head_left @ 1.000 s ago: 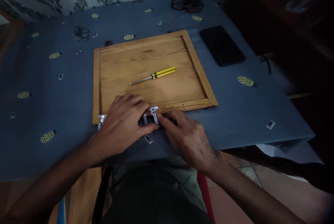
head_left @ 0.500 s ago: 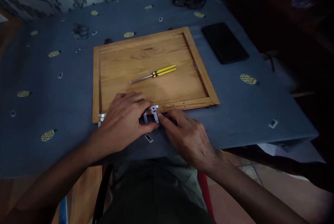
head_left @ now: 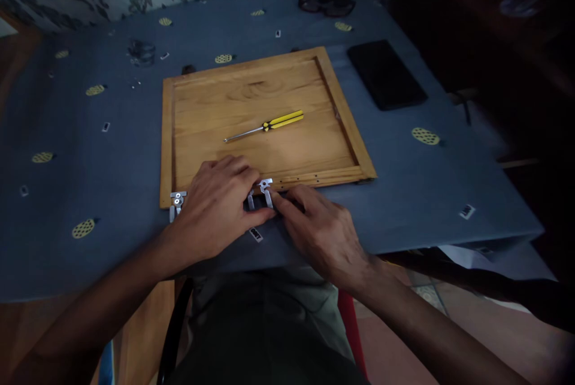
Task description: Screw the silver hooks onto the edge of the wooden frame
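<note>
A wooden panel with a raised frame (head_left: 348,127) lies on the blue cloth. A yellow and black screwdriver (head_left: 265,127) rests on its middle. At the panel's near edge sit metal hinges: one at the left corner (head_left: 176,199), another (head_left: 265,188) between my hands. My left hand (head_left: 218,205) lies curled over the near edge, its fingers pressed on the hinge between my hands. My right hand (head_left: 321,230) reaches in from the right, fingertips pinching that same hinge.
A black phone (head_left: 385,73) lies right of the panel. Dark glasses (head_left: 326,1) sit at the far edge. Small metal parts (head_left: 141,49) lie at the far left. The blue cloth (head_left: 90,169) carries yellow patterned spots. A patterned wall stands behind; the table's near edge is by my lap.
Both hands stay on the hinge at the panel's near edge; only small shifts of the view.
</note>
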Motion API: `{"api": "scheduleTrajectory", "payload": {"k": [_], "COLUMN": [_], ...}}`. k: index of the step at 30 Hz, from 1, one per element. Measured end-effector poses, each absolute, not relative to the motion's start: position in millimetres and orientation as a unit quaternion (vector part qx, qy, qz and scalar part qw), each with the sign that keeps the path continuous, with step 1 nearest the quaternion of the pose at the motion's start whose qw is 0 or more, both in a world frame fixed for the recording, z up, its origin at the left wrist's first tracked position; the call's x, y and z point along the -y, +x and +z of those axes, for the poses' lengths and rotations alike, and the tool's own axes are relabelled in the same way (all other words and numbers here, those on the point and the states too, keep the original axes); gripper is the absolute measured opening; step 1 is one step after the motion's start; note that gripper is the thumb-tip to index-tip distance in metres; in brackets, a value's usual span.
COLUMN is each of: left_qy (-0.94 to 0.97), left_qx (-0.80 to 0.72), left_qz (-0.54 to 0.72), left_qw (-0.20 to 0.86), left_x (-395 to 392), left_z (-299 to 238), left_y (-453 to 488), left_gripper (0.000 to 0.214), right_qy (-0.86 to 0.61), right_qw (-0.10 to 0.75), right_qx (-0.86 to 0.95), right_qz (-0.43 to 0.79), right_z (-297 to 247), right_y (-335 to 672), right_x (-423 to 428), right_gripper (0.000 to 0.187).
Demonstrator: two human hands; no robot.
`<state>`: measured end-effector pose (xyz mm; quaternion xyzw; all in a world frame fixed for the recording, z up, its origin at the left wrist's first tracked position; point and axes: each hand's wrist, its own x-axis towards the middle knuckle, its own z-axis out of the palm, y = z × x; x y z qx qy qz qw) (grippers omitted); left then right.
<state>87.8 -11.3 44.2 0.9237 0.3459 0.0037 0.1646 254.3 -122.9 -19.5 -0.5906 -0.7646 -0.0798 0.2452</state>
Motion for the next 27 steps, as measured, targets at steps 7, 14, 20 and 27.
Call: {"api": "scheduleTrajectory", "payload": {"k": [7, 14, 20, 27], "left_qy": [0.922, 0.927, 0.931, 0.929], "left_qx": [-0.346, -0.336, -0.326, -0.329], "left_qz": [0.0, 0.017, 0.021, 0.027], "left_qw": [0.172, 0.167, 0.16, 0.168], "left_x": [11.4, 10.1, 9.6, 11.2], "left_z": [46.3, 43.1, 42.3, 40.7], "left_y": [87.2, 86.4, 85.9, 84.4], "left_gripper": [0.023, 0.023, 0.023, 0.025], "right_qy": [-0.591, -0.588, -0.588, -0.586], "right_qw": [0.249, 0.252, 0.252, 0.251], "right_qx": [0.763, 0.765, 0.766, 0.768], "right_qz": [-0.084, -0.078, -0.073, -0.057], "right_z": [-21.5, -23.1, -20.5, -17.1], "right_y": [254.1, 254.8, 256.1, 255.1], "right_x": [122.0, 122.5, 121.7, 120.7], "right_gripper": [0.033, 0.031, 0.033, 0.034]}}
